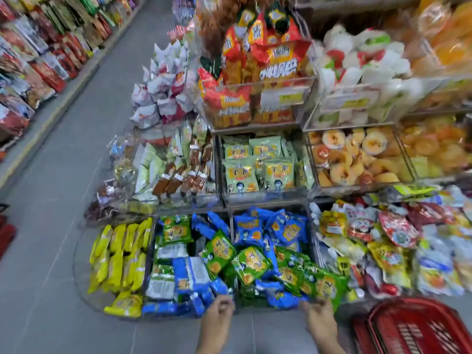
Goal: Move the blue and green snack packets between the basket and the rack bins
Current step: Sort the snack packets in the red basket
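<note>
Since motion blur obscures both grips, whether left hand (219, 311) or right hand (319, 319) grasps anything cannot be told. Loosely heaped blue packets (249, 227) and green packets (251, 261) lie at their twelve o'clock, red basket (378, 323) at four. Risk: a hasty pull could spill neighbours floorward.

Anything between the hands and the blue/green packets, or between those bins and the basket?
Nothing visible. The left hand and right hand are at the packets in the bins; the red basket stands right of them.
</note>
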Tool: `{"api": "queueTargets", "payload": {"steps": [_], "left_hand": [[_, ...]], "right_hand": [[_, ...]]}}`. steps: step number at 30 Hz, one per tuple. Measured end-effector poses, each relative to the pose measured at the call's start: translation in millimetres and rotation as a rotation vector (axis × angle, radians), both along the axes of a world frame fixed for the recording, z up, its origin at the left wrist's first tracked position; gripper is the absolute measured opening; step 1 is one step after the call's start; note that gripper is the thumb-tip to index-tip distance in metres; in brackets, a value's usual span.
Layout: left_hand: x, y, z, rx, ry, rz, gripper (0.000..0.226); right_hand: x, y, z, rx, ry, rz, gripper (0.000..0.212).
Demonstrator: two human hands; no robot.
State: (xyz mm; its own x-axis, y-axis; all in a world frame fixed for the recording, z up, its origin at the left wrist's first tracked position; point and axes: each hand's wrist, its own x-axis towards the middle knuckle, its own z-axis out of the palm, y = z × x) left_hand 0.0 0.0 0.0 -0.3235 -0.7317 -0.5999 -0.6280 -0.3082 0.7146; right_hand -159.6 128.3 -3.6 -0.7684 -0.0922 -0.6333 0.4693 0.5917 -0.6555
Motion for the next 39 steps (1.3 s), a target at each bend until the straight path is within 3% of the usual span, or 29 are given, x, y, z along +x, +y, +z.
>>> {"api": "queueTargets", "payload": {"steps": [5,10,14,16,19,24,26,28,30,32,36,39], "left_hand": [[-37,-19,-20,-0.13,0.103,-0.033,0.017],[-44,-19,-34,-0.092,0.178,0.023,0.024],[-46,-16,-36,-0.093,0.184,0.048,0.025],[-45,-15,-35,-0.089,0.186,0.041,0.025],[-44,-13,-34,-0.071,0.191,0.036,0.024],[-41,-10,-24,-0.028,0.204,0.034,0.023],[-40,-8,-17,-0.019,0.222,0.041,0.023],[-40,-6,-9,-0.034,0.25,0.051,0.022],[-41,-4,3,-0.06,0.29,0.042,0.02],[-43,-4,18,-0.077,0.33,0.002,0.02],[-48,-3,41,-0.087,0.312,-0.23,0.019],[-51,3,50,0.015,0.276,-0.302,0.02]], "right_hand": [[-20,-20,-36,0.029,0.165,-0.09,0.035],[-23,-40,-49,0.002,0.28,0.025,0.064],[-24,-63,-56,0.022,0.303,0.013,0.073],[-28,-72,-57,0.048,0.278,-0.017,0.069],[-31,-75,-55,0.015,0.262,0.002,0.037],[-26,-64,-26,-0.104,0.34,-0.107,0.037],[-21,-58,-9,-0.149,0.334,-0.208,0.024],[-14,-49,4,-0.2,0.286,-0.249,0.051],[-7,-38,18,-0.291,0.263,-0.208,0.056],[-2,-30,35,-0.409,0.214,-0.099,0.039],[4,-14,53,-0.431,0.064,0.386,0.016],[10,-6,59,-0.482,-0.066,0.451,0.019]]}}
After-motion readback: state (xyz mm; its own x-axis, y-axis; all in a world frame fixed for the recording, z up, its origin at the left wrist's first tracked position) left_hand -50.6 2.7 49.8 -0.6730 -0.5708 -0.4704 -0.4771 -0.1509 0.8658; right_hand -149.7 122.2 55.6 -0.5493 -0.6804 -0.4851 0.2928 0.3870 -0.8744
